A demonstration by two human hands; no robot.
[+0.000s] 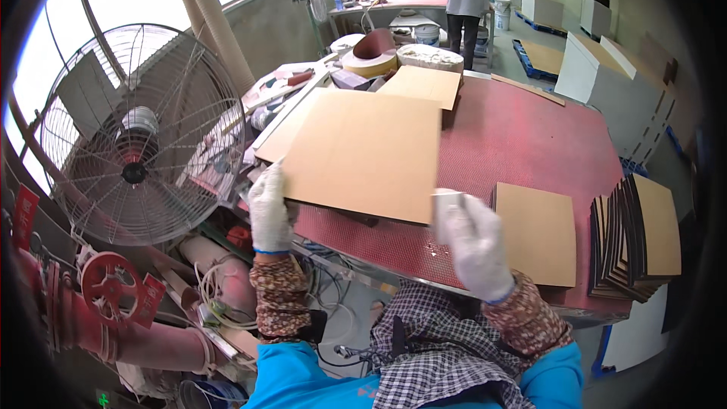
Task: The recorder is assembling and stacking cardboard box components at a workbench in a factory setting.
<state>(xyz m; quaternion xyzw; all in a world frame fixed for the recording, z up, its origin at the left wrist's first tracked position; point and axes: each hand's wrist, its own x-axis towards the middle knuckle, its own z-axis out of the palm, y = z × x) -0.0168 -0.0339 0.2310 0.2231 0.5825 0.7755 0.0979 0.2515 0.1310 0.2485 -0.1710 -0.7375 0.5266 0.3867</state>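
Note:
A large tan board (363, 153) with dark edges is in front of me, tilted slightly above the red table. My left hand (270, 208), in a white glove, is closed on its near left corner. At the board's right edge is my gloved right hand (478, 246), with its fingers closed around a small pale flat-faced block (447, 198). The block is at the board's near right corner; whether it touches the edge I cannot tell. Another tan board (425, 85) lies behind the large one, and one more (291, 130) shows past its left side.
A red textured tabletop (522, 144) stretches ahead. To the right are a smaller tan board (535, 235) and a leaning stack of dark-edged boards (651, 227). A big caged fan (136, 136) stands left, above a red pipe with a valve wheel (110, 285). A person (463, 0) stands far off.

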